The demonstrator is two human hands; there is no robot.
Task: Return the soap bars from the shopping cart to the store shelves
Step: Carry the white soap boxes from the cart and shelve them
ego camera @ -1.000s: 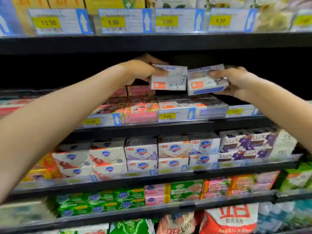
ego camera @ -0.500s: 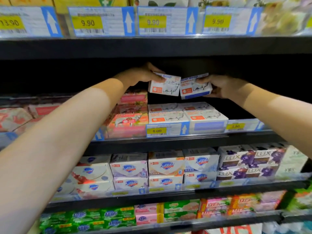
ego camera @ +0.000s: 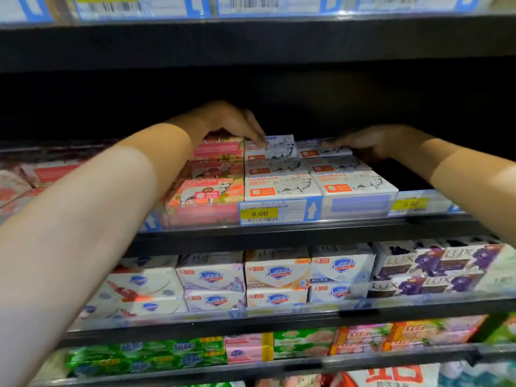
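Two white goat soap boxes sit at the back of the shelf row. My left hand (ego camera: 234, 125) holds the left soap box (ego camera: 275, 148), which stands tilted up on the stack, fingers curled over its top left corner. My right hand (ego camera: 363, 142) holds the right soap box (ego camera: 321, 151), lying nearly flat on the stack, thumb on top. In front of them lie more white goat soap boxes (ego camera: 282, 184) in two columns on the black shelf (ego camera: 307, 227).
Pink goat soap boxes (ego camera: 206, 191) stand left of the white ones. A price tag reading 8.00 (ego camera: 259, 213) hangs on the shelf edge. The shelf below holds Safeguard boxes (ego camera: 276, 275) and purple Lux boxes (ego camera: 430, 263). A dark gap opens right of the white stack.
Both hands have carried the two soap boxes down and back onto the white stack. The camera has moved closer to the shelf.
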